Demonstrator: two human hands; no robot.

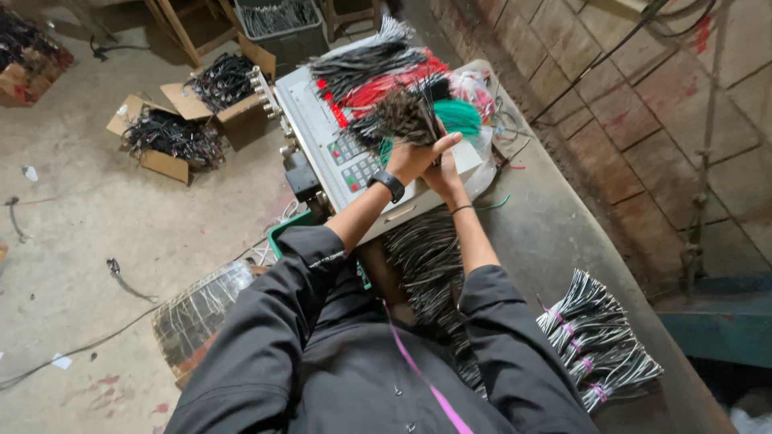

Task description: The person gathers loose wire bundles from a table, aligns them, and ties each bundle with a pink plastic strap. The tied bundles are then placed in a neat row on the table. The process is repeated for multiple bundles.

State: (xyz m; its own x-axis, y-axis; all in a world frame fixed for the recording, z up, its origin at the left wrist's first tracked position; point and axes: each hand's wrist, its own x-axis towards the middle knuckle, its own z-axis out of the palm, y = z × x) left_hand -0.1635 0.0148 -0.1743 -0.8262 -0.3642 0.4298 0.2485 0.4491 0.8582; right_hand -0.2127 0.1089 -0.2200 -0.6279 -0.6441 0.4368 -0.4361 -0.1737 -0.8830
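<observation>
Several tied bundles [597, 345] (pink ties, I think) already lie on the table [555, 241] at my near right, so I judge part of the work done. A loose heap of cut wires [426, 261] lies between my arms, untied as yet. Farther out, my left hand [410, 157] and right hand [442, 173] press fingers around one wire bunch [402, 116], held above the grey machine [322, 128].
</observation>
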